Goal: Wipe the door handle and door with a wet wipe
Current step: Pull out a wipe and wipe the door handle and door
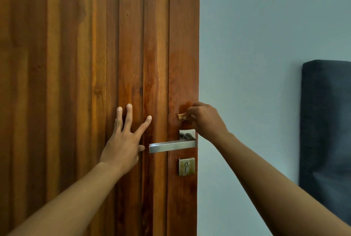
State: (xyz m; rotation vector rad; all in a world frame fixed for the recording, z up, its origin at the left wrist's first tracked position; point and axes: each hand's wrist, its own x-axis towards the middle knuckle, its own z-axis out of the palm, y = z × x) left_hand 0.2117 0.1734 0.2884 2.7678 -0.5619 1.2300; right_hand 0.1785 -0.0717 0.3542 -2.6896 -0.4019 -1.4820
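A brown wooden door point(95, 64) with vertical grooves fills the left half of the view. Its silver lever handle point(171, 146) sits near the right edge, with a brass keyhole plate point(186, 166) below it. My left hand point(125, 140) lies flat on the door with fingers spread, just left of the handle's tip. My right hand point(204, 118) presses a small crumpled wet wipe point(182, 117) against the door just above the handle's base plate. A darker damp patch shows on the wood above the wipe.
A pale blue wall point(256, 45) stands to the right of the door's edge. A dark grey padded headboard point(326, 131) rises at the far right, close to my right forearm.
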